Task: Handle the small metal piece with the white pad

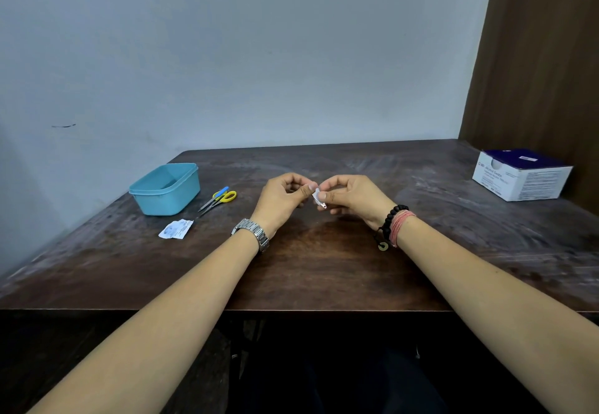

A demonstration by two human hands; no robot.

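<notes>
At the centre of the frame, the left hand (285,194) and the right hand (351,198) met above the table (324,267), fingers curled, both pinching a small white packet (317,198) between them. At centre left stood a blue tub (165,188), with scissors (218,199) just beside it and a torn wrapper (176,229) below. A white box (522,175) sat at far right.

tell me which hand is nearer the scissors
Left. The left hand is just to the right of the scissors, at about the same depth on the table. The right hand lies beyond the left hand, farther right.
</notes>
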